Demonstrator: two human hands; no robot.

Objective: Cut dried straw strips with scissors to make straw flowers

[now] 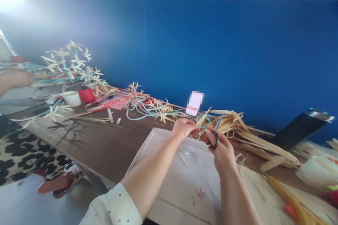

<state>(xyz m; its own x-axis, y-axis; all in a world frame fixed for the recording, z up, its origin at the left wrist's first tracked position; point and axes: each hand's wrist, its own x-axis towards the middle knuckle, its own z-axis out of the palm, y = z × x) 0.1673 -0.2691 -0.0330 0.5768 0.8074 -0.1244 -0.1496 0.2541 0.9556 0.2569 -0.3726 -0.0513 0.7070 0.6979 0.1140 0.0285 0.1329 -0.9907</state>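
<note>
My left hand [185,128] pinches a pale, pointed strip of dried husk [204,116], its tip sticking up and to the right. Close beside it, my right hand [223,147] has its fingers through the black handles of a pair of scissors [216,140]. The scissor blades are hard to make out. Both hands are above the far side of a shallow white box lid [182,182], where a few thin offcuts lie. Just behind my right hand is a heap of dried husks [235,123].
Husk flowers [76,61], a white cup [71,98] and red thread [86,95] are at left. A dark bottle [301,130] leans at right, near a yellow tool [290,197]. Behind runs a blue partition [211,49]. Another person's blurred hand [16,79] shows far left.
</note>
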